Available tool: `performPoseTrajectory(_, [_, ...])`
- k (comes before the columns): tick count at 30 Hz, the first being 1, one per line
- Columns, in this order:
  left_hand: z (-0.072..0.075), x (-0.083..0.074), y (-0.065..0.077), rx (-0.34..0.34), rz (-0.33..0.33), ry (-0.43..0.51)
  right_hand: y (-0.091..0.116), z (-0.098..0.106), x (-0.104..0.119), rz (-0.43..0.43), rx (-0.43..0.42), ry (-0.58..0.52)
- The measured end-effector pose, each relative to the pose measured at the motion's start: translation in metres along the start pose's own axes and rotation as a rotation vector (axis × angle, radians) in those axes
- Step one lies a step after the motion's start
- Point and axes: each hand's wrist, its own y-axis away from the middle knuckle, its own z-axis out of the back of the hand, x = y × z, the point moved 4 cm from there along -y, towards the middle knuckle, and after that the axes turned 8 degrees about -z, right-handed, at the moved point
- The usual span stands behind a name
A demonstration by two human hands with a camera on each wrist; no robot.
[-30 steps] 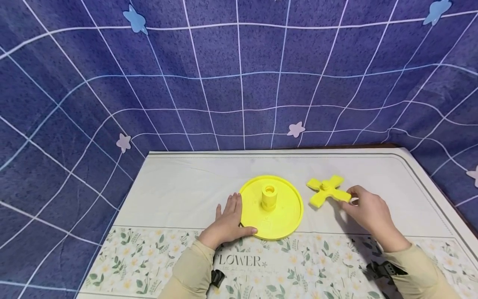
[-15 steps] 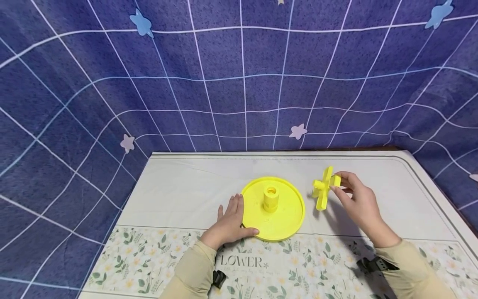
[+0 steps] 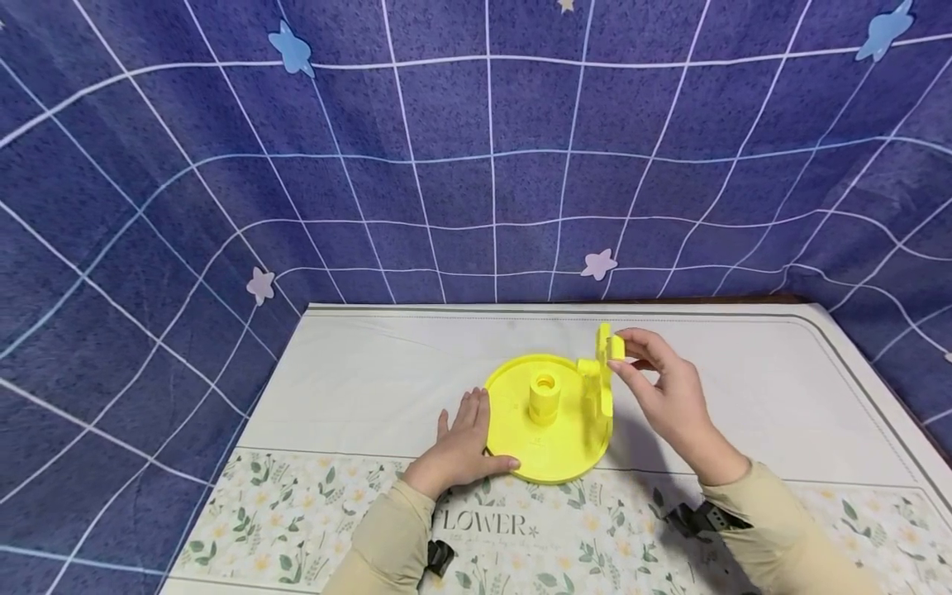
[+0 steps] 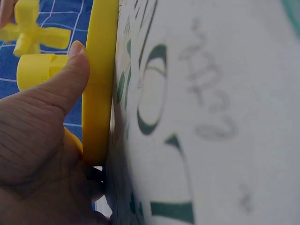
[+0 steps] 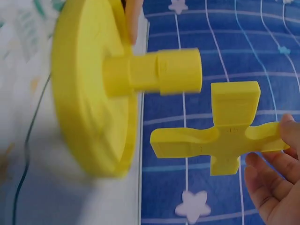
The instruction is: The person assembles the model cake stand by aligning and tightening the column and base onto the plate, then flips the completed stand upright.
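Pinching yellow cross point(image 5: 228, 143) by one arm tip with right hand point(image 3: 672, 401), holding it on edge, raised over right side of round base point(image 3: 539, 467), apart from post point(image 3: 545, 403). Resting left hand point(image 3: 461, 448) along base rim, keeping fingers straight. Probably handling light, stiff, slightly slick; gripping best by an arm, leaving center peg point(image 3: 586, 367) free. Versus half a second ago: showing farther left, overlapping base instead of only counter point(image 3: 357, 372); leaving left hand in place.

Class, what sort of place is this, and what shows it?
Probably an indoor tabletop workspace, perhaps at home: a flower-printed table cover bearing a round yellow base, and a blue star-patterned cloth hanging behind.
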Motion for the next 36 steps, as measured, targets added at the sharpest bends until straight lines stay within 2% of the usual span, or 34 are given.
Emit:
performPoseTrajectory(8, [-0.001, 0.0, 0.0, 0.007, 0.006, -0.007, -0.007, -0.032, 0.021, 0.197, 0.109, 0.101])
performPoseTrajectory(18, [-0.002, 0.002, -0.001, 0.019, 0.012, -0.021, -0.004, -0.059, 0.045, 0.472, 0.174, 0.208])
performPoseTrajectory(26, [-0.001, 0.002, -0.001, 0.028, 0.019, -0.035, 0.001, -0.075, 0.054, 0.554, 0.201, 0.368])
performPoseTrajectory(31, [-0.001, 0.001, -0.001, 0.025, 0.017, -0.034, 0.007, -0.089, 0.059, 0.609, 0.313, 0.526])
performPoseTrajectory(36, [-0.002, 0.001, -0.001, 0.02, 0.012, -0.019, 0.01, -0.097, 0.06, 0.574, 0.401, 0.597])
